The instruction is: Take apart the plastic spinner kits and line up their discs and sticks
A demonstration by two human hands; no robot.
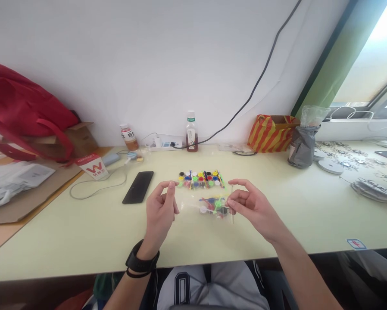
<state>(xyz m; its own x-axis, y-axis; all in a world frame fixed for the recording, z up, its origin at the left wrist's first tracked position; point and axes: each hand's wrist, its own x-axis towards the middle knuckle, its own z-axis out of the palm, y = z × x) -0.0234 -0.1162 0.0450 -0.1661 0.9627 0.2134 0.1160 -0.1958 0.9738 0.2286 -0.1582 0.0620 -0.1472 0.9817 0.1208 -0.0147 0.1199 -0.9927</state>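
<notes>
Between my hands is a clear plastic bag (211, 207) with small coloured plastic parts inside, among them a green piece and several round discs. Thumb and fingers of my right hand (250, 206) pinch its right end. My left hand (162, 209), fingers curled and thumb against the index finger, is at the left end, where see-through film reaches it; its exact grip is partly hidden. Just beyond the bag, rows of coloured discs and thin rods (200, 178) lie on the table.
A black phone (138, 187) lies left of my left hand. Behind stand a dark drink bottle (191, 133), another bottle (129, 137), a power strip (167, 142) and a striped bag (271, 133). A red and white box (92, 167) and a cable (99, 181) are at left.
</notes>
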